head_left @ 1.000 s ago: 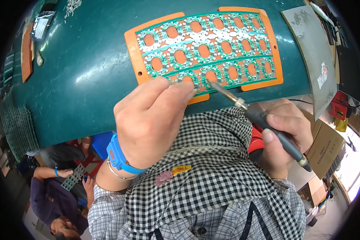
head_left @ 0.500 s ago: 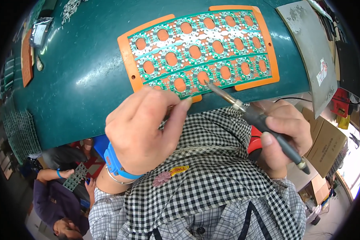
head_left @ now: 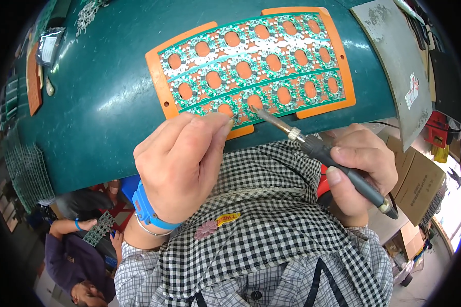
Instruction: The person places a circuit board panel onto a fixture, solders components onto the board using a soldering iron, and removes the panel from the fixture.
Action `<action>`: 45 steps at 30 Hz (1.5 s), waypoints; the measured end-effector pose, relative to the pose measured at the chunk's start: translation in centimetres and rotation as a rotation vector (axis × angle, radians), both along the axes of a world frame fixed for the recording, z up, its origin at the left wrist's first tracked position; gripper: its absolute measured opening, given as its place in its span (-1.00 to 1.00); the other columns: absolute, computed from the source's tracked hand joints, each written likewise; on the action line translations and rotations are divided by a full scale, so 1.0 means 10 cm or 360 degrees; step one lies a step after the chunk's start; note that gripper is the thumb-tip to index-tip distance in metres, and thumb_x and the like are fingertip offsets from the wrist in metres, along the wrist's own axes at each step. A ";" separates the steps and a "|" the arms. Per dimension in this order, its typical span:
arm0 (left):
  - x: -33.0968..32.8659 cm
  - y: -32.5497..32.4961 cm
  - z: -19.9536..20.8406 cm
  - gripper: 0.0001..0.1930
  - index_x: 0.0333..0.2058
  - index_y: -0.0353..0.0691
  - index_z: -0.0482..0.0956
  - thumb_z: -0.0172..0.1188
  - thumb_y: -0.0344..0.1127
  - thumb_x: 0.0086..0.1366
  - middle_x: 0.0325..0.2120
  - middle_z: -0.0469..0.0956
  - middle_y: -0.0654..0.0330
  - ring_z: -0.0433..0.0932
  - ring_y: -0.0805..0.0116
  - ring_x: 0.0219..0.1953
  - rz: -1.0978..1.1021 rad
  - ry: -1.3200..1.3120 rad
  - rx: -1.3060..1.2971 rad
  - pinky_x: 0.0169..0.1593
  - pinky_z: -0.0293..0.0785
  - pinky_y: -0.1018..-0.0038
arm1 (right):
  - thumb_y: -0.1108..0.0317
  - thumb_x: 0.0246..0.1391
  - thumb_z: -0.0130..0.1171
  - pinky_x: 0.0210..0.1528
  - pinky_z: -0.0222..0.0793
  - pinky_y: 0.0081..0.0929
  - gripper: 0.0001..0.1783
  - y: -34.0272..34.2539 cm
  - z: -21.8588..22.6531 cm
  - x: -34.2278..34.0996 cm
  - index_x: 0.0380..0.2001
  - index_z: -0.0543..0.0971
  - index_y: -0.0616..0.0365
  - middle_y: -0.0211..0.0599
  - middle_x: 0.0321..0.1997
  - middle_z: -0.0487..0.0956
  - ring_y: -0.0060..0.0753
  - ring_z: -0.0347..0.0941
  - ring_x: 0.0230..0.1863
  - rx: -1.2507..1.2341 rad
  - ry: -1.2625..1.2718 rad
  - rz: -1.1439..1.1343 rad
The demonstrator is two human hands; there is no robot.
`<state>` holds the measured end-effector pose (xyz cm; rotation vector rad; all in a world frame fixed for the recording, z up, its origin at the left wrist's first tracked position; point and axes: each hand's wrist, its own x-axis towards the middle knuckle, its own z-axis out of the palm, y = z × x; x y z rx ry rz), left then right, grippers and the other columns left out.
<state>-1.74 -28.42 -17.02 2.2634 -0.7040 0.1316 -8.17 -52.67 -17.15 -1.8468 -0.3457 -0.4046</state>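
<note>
A green circuit board panel (head_left: 224,94) with rows of round openings lies on an orange holder (head_left: 159,82) on the bench. My right hand (head_left: 366,166) is closed around the dark handle of a soldering iron (head_left: 320,151). The iron slants up and left, its tip over the near row of the panel, beside a round opening; contact is unclear. Thumb and forefinger of my left hand (head_left: 176,158) pinch together at the panel's near edge, left of the tip. A thin wire end just shows there; the rest is hidden by the fingers.
The green bench (head_left: 102,138) ends just before my checked apron. A grey sheet (head_left: 394,61) stands at the right, cardboard boxes (head_left: 417,189) below it. Small pale parts (head_left: 89,15) lie far left. At lower left another person (head_left: 79,256) holds a circuit board (head_left: 100,229).
The panel and holder sit slightly further left in view. The iron has shifted a little left with its tip slightly lower. My left fingertips have moved left and up along the panel's edge.
</note>
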 end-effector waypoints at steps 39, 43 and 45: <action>0.08 -0.15 -0.06 -0.91 -0.39 -0.31 0.63 0.33 -0.58 0.10 -0.60 0.54 0.14 0.52 0.36 -0.59 0.0000 -0.0030 0.0002 -0.50 0.40 0.51 | 0.58 -0.31 0.30 -0.56 0.29 -0.46 -0.74 -0.01 -0.07 0.01 -0.40 0.58 0.36 -0.22 -0.57 0.54 -0.33 0.44 -0.60 -0.0016 -0.0026 -0.0132; 0.08 -0.14 -0.06 -0.90 -0.39 -0.31 0.64 0.34 -0.58 0.09 -0.58 0.56 0.12 0.55 0.33 -0.57 -0.0042 -0.0085 0.0013 -0.48 0.43 0.50 | 0.58 -0.30 0.30 -0.56 0.30 -0.46 -0.74 -0.04 -0.04 0.01 -0.40 0.58 0.36 -0.21 -0.56 0.54 -0.33 0.44 -0.60 -0.0055 -0.0042 -0.0066; 0.06 -0.13 -0.04 -0.89 -0.39 -0.30 0.64 0.35 -0.57 0.08 -0.57 0.58 0.12 0.57 0.32 -0.56 -0.0088 -0.0086 0.0018 -0.47 0.45 0.51 | 0.58 -0.30 0.29 -0.56 0.29 -0.46 -0.74 -0.06 -0.03 -0.01 -0.40 0.58 0.36 -0.20 -0.56 0.54 -0.33 0.43 -0.60 -0.0062 -0.0056 -0.0040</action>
